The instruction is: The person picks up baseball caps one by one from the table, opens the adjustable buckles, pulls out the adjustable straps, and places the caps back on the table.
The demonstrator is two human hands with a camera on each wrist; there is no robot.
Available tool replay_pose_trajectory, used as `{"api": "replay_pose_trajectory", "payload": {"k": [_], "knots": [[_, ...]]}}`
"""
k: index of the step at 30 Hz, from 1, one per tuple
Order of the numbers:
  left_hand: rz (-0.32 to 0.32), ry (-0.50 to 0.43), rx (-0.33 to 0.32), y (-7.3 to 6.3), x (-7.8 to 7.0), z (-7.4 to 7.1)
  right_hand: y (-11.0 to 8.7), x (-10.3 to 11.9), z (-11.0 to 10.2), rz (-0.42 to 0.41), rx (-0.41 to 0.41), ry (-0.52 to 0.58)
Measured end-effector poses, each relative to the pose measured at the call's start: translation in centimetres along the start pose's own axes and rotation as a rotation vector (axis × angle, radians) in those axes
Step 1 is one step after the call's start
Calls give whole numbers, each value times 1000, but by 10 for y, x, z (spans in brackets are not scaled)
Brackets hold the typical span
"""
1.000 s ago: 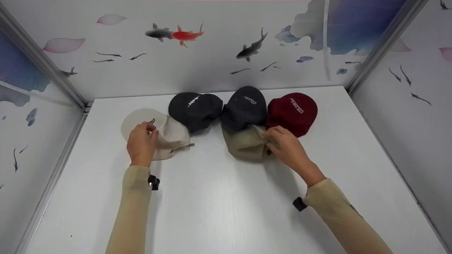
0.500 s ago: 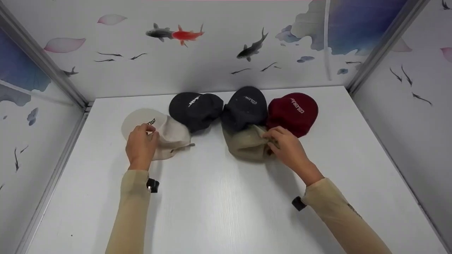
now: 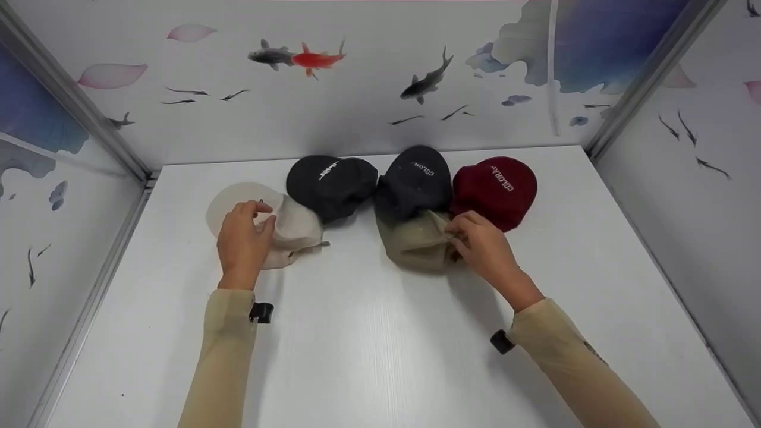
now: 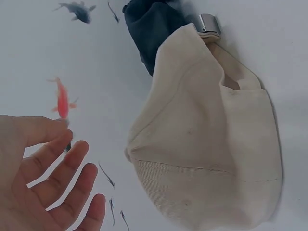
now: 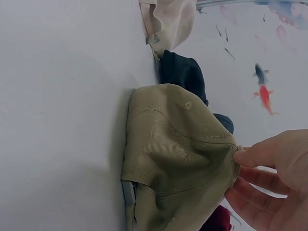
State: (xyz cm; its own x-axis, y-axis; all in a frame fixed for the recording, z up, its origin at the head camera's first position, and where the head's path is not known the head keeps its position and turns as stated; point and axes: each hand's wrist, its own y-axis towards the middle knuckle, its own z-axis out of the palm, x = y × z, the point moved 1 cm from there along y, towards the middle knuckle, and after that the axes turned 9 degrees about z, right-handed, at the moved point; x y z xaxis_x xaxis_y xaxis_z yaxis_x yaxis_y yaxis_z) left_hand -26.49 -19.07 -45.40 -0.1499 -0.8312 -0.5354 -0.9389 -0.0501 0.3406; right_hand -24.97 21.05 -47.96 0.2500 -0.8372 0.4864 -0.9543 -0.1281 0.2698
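Observation:
A cream baseball cap (image 3: 297, 226) lies at the left of the white table, its metal strap buckle showing in the left wrist view. Over it hovers my left hand (image 3: 245, 244), fingers loosely bent; in the left wrist view the hand stands apart from the cap and holds nothing. My right hand (image 3: 484, 246) pinches the top of an olive-khaki cap (image 5: 178, 149) between thumb and fingers. That cap's front tucks under a dark navy cap (image 3: 416, 184), so its brim is hidden. Beside it on the right is a dark red cap (image 3: 496, 193).
A black cap (image 3: 330, 184) with white lettering lies between the cream and navy caps. The caps sit along the back of the white table (image 3: 368, 345), near a wall (image 3: 357, 119) printed with fish. Side walls rise to the left and right.
My left hand has shifted slightly to the right over the cream cap, its thumb and fingers a little further apart. The right hand keeps its pinch on the olive-khaki cap, and the caps stay put.

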Motion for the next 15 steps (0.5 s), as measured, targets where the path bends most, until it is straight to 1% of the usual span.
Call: {"api": "replay_pose_trajectory", "payload": {"k": [3, 9, 15], "knots": [[19, 3, 2, 0, -7, -2, 1, 2, 0, -8, -6, -6], [50, -16, 34, -4, -21, -2, 2, 7, -1, -18, -3, -12], [114, -48, 55, -7, -38, -1, 3, 13, -4, 5, 16, -4]]}}
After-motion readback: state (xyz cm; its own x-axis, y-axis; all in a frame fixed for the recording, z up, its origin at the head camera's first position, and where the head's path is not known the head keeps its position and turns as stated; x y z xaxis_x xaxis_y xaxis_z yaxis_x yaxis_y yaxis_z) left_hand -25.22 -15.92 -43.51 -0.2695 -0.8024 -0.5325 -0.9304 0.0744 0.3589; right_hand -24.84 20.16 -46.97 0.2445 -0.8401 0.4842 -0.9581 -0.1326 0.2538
